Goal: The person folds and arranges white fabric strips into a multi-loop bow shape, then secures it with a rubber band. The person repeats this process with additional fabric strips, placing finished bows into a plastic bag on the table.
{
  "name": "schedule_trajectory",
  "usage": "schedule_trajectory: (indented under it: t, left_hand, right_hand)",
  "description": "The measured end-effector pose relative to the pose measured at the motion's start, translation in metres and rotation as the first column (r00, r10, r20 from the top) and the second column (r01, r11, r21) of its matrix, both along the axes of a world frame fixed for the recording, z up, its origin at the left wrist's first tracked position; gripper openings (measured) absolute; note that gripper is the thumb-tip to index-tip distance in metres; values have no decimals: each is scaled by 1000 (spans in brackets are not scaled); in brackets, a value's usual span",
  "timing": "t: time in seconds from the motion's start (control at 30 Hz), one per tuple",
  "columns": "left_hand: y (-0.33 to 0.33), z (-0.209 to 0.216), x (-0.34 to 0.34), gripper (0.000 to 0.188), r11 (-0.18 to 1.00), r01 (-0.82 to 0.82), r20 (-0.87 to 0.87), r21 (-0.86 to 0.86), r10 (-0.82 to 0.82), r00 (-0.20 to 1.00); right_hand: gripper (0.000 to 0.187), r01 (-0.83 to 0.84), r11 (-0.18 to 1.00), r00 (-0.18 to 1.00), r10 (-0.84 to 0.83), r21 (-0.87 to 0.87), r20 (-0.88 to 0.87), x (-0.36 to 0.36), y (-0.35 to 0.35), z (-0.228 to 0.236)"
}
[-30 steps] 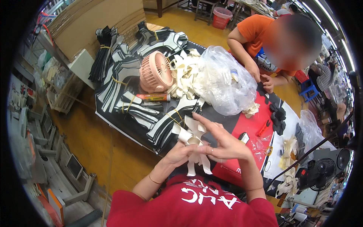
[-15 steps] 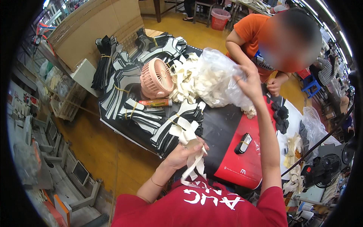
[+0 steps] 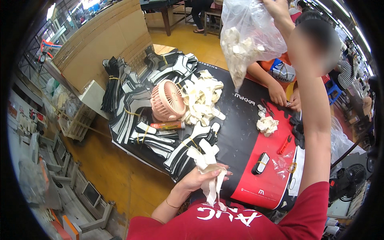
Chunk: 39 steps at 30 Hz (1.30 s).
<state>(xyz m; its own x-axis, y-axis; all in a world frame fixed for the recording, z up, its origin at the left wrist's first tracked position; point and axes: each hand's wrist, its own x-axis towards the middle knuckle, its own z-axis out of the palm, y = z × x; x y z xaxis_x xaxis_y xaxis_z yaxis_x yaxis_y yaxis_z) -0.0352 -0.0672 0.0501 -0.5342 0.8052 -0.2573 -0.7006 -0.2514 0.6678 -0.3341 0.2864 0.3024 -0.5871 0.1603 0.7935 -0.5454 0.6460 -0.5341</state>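
Left hand (image 3: 202,178): thumb pressed against the fingers, pinching a sheaf of cream strips (image 3: 206,159) about mid-length, ends hanging loose above and below. Held over the table's near edge, just beside the banded stacks; a middle grip probably stops the limp strips slipping apart.

Right hand (image 3: 274,8): raised at full reach, at the top of my view. Clear bag (image 3: 250,36) hangs from it, clear of the table, cream pieces sunk into its pointed lower corner. Fingers must be closed on the plastic, since it hangs there; exact fingertip arrangement I cannot tell.

Below, on the black mat (image 3: 236,120): loose cream pile (image 3: 202,96) next to the pink fan (image 3: 168,100). Black-and-white stacks (image 3: 138,108) lie left of it, yellow bands presumably keeping their edges aligned. Orange tube (image 3: 168,125) lies between fan and stacks.

Red cutter (image 3: 285,145) and small banded bundle (image 3: 261,163) sit apart on the red section, likely for easy reach. Co-worker's hands (image 3: 278,95) are at the far edge.
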Motion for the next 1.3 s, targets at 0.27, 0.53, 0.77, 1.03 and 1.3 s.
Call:
schedule_trajectory:
  t: [0.27,0.53,0.77,1.03,1.3]
  left_hand:
    - [-7,-7,-9,42,995,-64,111,76,56,992]
    - [-17,1,-27,36,996,-58,68,70,54,996]
    - [-4,18,-35,28,999,-12,42,34,11,999]
    - [-8,13,-33,30,969,-235,36,73,233,972]
    - [-43,13,-24,31,907,-417,47,65,414,909]
  right_hand:
    - [35,4,978,893,-97,207,440,-4,3,-108]
    - [26,286,874,766,-455,393,453,202,16,-226]
    - [33,227,567,483,-772,792,414,264,-38,-201]
    - [26,116,846,922,-287,521,261,165,-149,-157]
    - [31,-247,913,762,-24,324,647,61,-185,-244]
